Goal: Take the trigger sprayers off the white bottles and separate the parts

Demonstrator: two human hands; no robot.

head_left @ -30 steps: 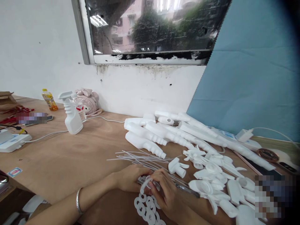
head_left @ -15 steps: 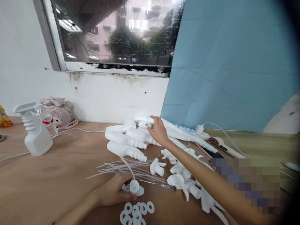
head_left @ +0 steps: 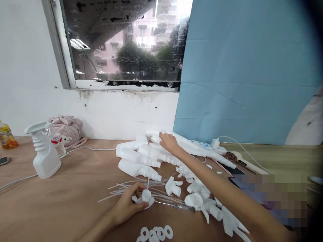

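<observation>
One standing bottle (head_left: 47,164) looks complete, the lying bottles (head_left: 133,167) are headless, the left hand (head_left: 131,203) grips a tubed spray head (head_left: 146,196), and whether the right hand (head_left: 169,143) grips anything I cannot tell.

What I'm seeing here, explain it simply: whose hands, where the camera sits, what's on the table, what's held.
No machine here: just a person's two bare hands. One camera on that person's head, looking forward and down, took every picture. The left hand holds a white spray head with its thin tube pointing up. The right hand is at the pile of white bottles; whether it grips one is unclear. Loose tubes, white rings and more spray heads lie on the table, and a spray bottle stands to the left.
</observation>
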